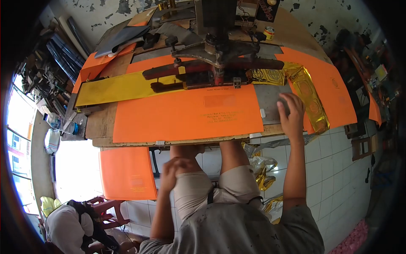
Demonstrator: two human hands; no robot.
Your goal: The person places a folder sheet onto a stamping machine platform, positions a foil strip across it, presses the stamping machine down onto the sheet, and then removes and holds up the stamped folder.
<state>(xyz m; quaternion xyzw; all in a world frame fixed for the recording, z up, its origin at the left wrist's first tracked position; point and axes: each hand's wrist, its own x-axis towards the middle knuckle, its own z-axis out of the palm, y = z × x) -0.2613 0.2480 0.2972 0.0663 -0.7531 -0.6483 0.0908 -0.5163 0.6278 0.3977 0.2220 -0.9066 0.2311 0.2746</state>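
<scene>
An orange printed sheet (169,114) lies on the worktable under a dark press (218,63). Gold foil (127,89) stretches across the press from the left and hangs crumpled over its right side. My right hand (292,111) is raised over the grey plate (270,106), right of the sheet, fingers apart and holding nothing. Above my thigh, below the table edge, is my left hand (174,169); its fingers are curled and blurred, and whether they hold anything cannot be made out. A stack of orange sheets (127,173) sits below the table, left of that hand.
More orange sheets (338,93) lie at the table's right. Dark sheets (122,40) are at the back left, a small tin (269,32) at the back. Crumpled foil (264,180) is below the right side. Another person (69,226) is at the lower left beside a red stool (112,211).
</scene>
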